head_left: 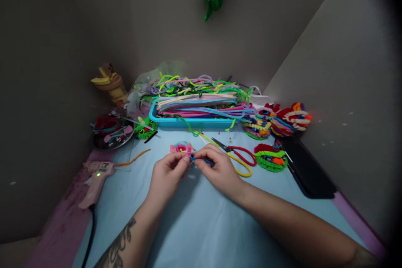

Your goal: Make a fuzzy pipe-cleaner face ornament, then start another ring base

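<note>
Pinching fingers: left hand is closing thumb and forefinger on a fuzzy piece; right hand is gripping a blue strand, tips nearly together.
Covered side: the hands are hiding the piece's near part; whether the strand is joining it, I cannot tell.
Fuzzy piece: it is showing pink, with a red middle and pale blue edging, near the middle of the surface.
Blue tray: it is holding bundled strands in cream, pink and pale blue.
Metal bowl: it is carrying red strands.
</note>
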Demonstrator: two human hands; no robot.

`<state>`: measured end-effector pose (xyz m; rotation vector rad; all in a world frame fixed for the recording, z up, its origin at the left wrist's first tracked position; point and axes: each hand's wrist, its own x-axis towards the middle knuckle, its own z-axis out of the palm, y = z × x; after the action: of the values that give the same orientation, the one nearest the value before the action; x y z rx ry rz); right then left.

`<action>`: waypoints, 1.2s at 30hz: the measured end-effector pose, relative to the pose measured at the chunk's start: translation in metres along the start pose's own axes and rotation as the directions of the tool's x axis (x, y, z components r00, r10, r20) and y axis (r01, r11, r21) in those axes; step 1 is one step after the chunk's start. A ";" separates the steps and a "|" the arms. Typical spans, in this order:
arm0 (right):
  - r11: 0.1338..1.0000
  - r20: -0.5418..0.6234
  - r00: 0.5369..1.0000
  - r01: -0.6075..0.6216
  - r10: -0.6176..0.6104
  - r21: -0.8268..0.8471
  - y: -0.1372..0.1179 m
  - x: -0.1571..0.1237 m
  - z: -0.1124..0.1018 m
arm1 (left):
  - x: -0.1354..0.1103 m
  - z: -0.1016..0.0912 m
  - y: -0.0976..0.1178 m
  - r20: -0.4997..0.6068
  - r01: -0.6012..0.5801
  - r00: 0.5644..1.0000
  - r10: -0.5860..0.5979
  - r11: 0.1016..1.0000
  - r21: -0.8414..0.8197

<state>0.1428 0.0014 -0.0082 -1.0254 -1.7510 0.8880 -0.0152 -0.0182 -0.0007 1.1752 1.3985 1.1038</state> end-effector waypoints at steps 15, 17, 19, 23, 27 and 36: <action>0.984 0.069 0.992 -0.112 0.103 0.141 -0.001 0.008 -0.006 | 0.003 0.000 0.004 0.279 0.300 0.936 -0.215 0.901 -0.312; 0.993 0.055 0.997 -0.061 0.056 0.100 -0.003 0.007 -0.007 | 0.003 -0.001 0.003 0.254 0.257 0.949 -0.186 0.923 -0.285; 0.999 0.027 1.000 0.008 -0.009 0.034 -0.005 0.006 -0.009 | 0.003 -0.001 0.001 0.203 0.183 0.970 -0.137 0.955 -0.231; 0.992 0.009 0.994 0.109 -0.108 -0.064 -0.007 0.004 -0.011 | 0.003 -0.001 -0.002 0.162 0.104 0.983 -0.082 0.985 -0.136; 0.993 0.025 0.995 0.101 -0.099 -0.065 -0.006 0.004 -0.011 | 0.002 0.000 0.000 0.199 0.169 0.972 -0.125 0.959 -0.226; 0.998 0.046 0.997 0.059 -0.059 -0.007 -0.009 0.006 -0.012 | 0.002 -0.002 0.003 0.326 0.336 0.919 -0.222 0.874 -0.351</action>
<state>0.1497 0.0048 0.0057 -0.9605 -1.8149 0.8743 -0.0165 -0.0155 0.0023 0.7613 1.0223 0.9196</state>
